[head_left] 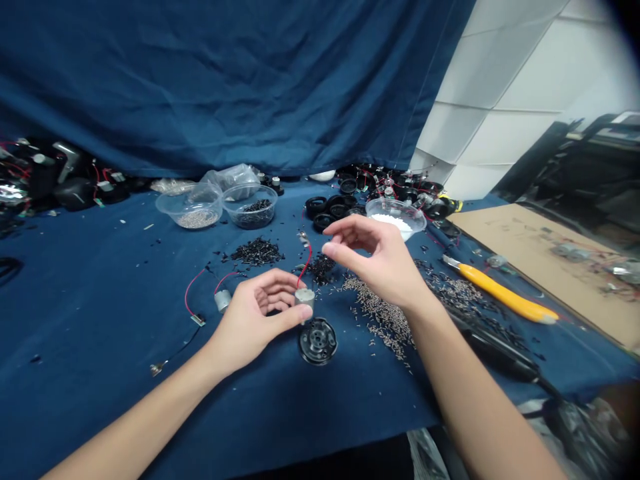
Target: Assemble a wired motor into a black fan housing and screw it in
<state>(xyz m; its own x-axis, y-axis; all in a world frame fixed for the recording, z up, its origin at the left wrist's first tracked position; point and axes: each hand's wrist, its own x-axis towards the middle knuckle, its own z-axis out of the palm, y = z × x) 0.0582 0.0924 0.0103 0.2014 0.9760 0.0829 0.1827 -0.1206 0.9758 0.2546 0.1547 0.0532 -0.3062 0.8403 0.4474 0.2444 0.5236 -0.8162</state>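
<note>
My left hand [255,320] grips a small silver DC motor [305,298] between thumb and fingertips, and a thin red wire [306,263] rises from the motor. Just below that motor lies a round black plastic housing [318,341] on the blue cloth [100,320]. My right hand [380,257] hangs above the cloth to the right of the motor, fingers apart, holding nothing. A second silver motor [223,300] with a red wire lies left of my left hand. A loose black-and-red wire [193,310] curves near it.
Behind my hands are heaps of small black parts [257,252] and grey pins [380,317]. Plastic bowls [249,205] hold small parts. Black rings and wired assemblies crowd the back. A yellow utility knife [500,293] lies beside a cardboard sheet [530,247] at right.
</note>
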